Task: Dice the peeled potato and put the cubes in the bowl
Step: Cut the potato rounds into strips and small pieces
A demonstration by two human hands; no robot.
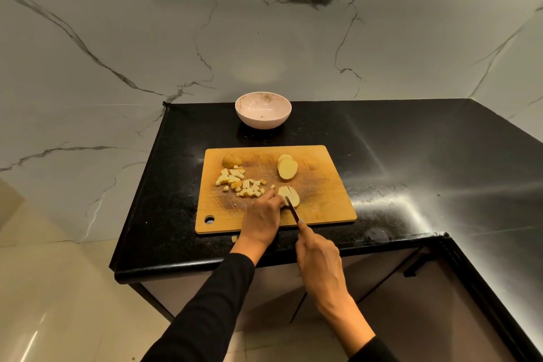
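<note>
Roughly half diced: our cubes (239, 184) at nine o'clock, pink bowl (263, 110) seemingly empty; left hand (262, 216) pins slice (289, 195), right hand (318, 258) grasps knife (293, 211); sliced stack (287, 167) remains.

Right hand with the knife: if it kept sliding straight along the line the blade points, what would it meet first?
The right hand points the knife up-left into the potato slices that the left hand holds. Those come first; beyond them probably the diced cubes, though depth is hard to judge.
</note>
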